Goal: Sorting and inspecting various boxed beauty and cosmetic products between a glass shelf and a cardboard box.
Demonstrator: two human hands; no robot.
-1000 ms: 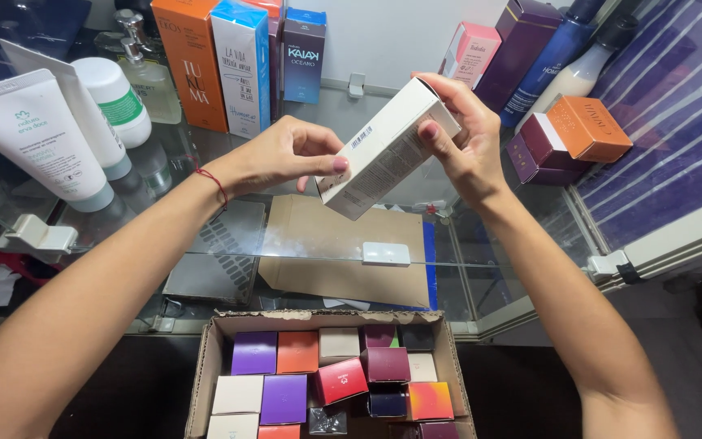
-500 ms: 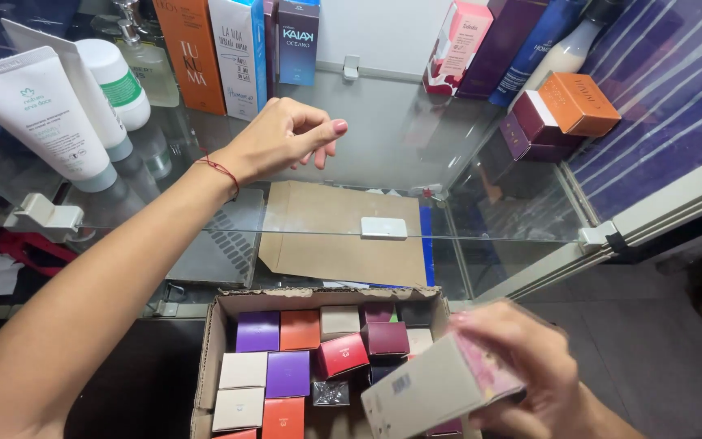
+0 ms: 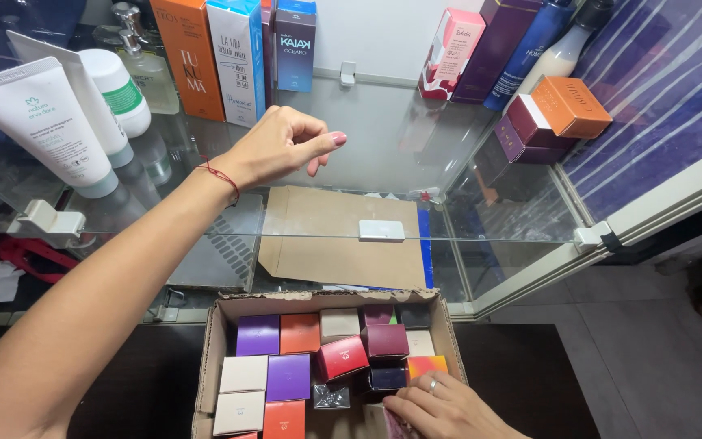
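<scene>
**Hands split between glass shelf and box of cartons**

The glass shelf (image 3: 383, 154) spreads beneath the left hand (image 3: 282, 146), which hovers above it loosely curled, grasping nothing. Behind that hand stand tall cartons, an orange carton (image 3: 190, 57) among them; to its left lies a white tube (image 3: 46, 122). Well below it, the cardboard box (image 3: 213, 358) holds small coloured cartons in rows. The right hand (image 3: 448, 410) rests inside the box's near right corner, ringed fingers (image 3: 428, 389) pressed on a pale carton (image 3: 396, 424); whether they grasp it cannot be told.
</scene>
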